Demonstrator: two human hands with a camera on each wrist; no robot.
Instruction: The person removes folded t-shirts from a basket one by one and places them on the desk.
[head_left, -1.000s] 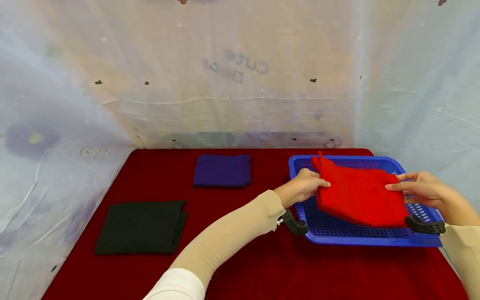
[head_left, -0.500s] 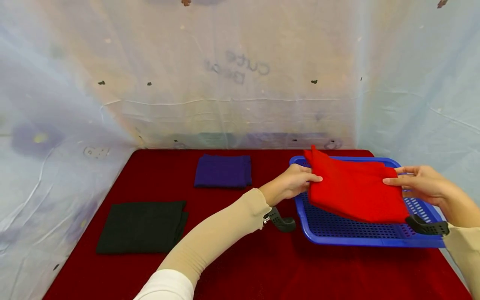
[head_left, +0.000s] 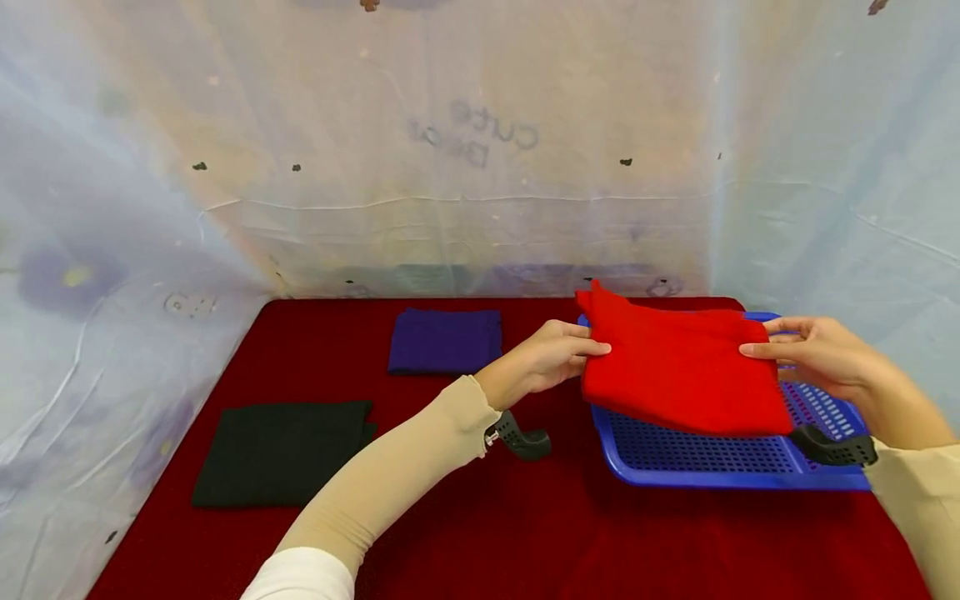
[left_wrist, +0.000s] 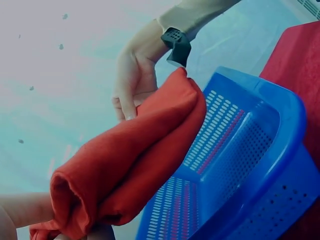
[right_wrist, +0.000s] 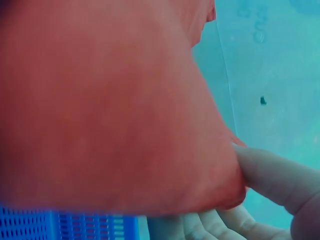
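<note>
A folded red cloth (head_left: 678, 371) hangs in the air over the left part of a blue perforated basket (head_left: 720, 471). My left hand (head_left: 551, 358) pinches the cloth's left edge, and my right hand (head_left: 813, 354) pinches its right edge. In the left wrist view the red cloth (left_wrist: 130, 160) sags above the blue basket (left_wrist: 250, 165), with the right hand (left_wrist: 132, 85) behind it. The right wrist view is filled by the red cloth (right_wrist: 110, 110), its corner held by fingers (right_wrist: 272, 175) of the right hand.
A folded purple cloth (head_left: 445, 342) lies at the back of the dark red tabletop (head_left: 525, 533). A folded black cloth (head_left: 285, 454) lies front left. Pale plastic sheeting (head_left: 465, 150) walls the table on three sides.
Both hands have carried the red cloth to the left and slightly up, from over the basket's middle towards its left rim.
</note>
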